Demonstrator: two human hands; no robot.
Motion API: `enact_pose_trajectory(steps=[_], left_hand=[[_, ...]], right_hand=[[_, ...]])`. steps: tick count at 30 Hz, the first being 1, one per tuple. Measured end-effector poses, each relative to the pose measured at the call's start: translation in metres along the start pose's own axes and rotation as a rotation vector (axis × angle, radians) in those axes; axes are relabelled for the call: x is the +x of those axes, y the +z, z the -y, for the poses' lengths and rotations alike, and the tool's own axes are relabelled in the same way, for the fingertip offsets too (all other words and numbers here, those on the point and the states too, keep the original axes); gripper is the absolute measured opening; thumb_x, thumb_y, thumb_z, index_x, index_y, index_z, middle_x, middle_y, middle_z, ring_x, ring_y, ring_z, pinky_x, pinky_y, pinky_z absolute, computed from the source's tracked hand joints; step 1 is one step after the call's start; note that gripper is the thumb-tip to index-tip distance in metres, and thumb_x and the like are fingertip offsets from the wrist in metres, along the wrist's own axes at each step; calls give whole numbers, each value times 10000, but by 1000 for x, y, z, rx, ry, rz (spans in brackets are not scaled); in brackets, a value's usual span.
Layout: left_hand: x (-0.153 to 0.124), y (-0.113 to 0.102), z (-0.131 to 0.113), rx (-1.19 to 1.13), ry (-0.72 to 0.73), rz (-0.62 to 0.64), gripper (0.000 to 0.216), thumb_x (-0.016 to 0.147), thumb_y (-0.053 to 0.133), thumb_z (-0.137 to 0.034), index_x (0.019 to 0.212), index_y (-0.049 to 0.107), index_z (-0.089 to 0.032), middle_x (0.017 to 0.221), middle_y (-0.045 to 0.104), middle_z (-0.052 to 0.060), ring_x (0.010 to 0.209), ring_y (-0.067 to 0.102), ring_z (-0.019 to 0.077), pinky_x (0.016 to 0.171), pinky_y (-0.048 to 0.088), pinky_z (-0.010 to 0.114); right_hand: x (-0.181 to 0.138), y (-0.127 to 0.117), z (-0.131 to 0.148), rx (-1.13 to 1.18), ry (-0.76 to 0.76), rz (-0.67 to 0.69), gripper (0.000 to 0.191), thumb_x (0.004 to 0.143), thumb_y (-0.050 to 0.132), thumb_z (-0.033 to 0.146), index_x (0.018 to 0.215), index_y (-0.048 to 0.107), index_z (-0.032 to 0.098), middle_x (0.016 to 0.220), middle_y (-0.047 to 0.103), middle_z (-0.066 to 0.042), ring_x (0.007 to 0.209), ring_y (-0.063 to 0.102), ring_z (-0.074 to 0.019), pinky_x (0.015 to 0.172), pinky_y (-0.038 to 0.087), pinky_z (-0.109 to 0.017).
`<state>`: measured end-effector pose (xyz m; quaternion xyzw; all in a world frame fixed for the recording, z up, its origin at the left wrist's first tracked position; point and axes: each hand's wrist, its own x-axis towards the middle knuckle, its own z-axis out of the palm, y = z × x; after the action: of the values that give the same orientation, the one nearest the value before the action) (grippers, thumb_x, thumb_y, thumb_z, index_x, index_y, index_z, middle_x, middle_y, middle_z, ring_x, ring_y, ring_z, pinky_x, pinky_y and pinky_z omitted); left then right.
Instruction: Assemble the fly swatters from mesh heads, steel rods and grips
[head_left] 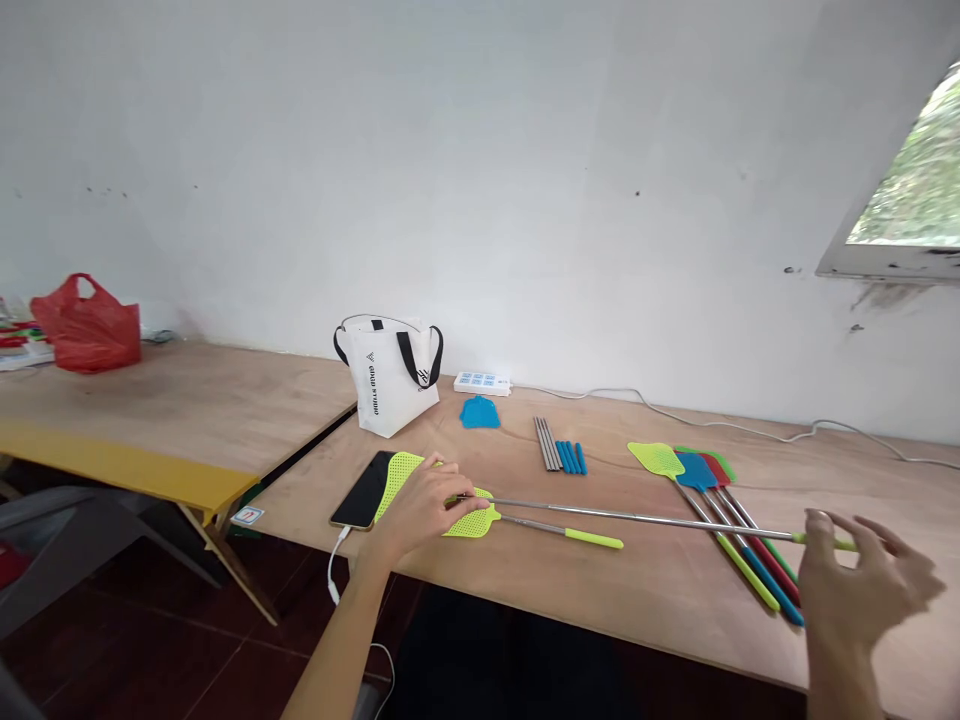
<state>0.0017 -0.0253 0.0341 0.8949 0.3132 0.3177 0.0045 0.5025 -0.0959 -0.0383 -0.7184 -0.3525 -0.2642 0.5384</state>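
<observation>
A yellow-green fly swatter head [401, 470] lies near the table's front edge, partly on a black phone [365, 490]. My left hand [424, 505] rests on it, fingers closed where a long thin metal rod [637, 517] meets the mesh. The rod stretches right to a green handle [844, 545]. My right hand [862, 585] is at that handle, index finger and thumb curled round it, the other fingers spread and blurred. A second yellow-green swatter [555, 530] with a short rod lies just under my left hand.
Several assembled swatters [712, 490] lie fanned at the right. Loose rods with blue handles [561, 455], a blue swatter head [480, 412], a power strip [482, 382] and a white tote bag [390, 385] sit farther back. A red plastic bag [88, 325] is on the left table.
</observation>
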Motion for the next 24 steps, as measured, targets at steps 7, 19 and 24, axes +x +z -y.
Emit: enact_pose_trajectory(steps=[7, 19, 24], left_hand=[[1, 5, 0, 10, 22, -14, 343, 1024, 559, -430, 832, 740, -210, 712, 705, -26, 652, 512, 133, 831, 328, 344], [2, 8, -1, 46, 33, -19, 405, 1056, 488, -430, 799, 700, -199, 697, 700, -18, 642, 504, 137, 803, 323, 350], [1, 2, 2, 65, 34, -57, 393, 1061, 489, -398, 780, 676, -196, 721, 718, -22, 643, 521, 135, 804, 326, 350]], right_hand=[[3, 6, 0, 922, 789, 182, 422, 646, 803, 359, 916, 482, 308, 770, 569, -35, 625, 602, -223, 527, 425, -432], [-26, 17, 57, 1222, 796, 554, 482, 838, 659, 376, 570, 284, 236, 472, 274, 99, 365, 255, -51, 367, 244, -249], [-33, 21, 73, 1307, 799, 530, 483, 852, 617, 305, 547, 249, 233, 437, 225, 97, 373, 199, -52, 372, 209, -255]])
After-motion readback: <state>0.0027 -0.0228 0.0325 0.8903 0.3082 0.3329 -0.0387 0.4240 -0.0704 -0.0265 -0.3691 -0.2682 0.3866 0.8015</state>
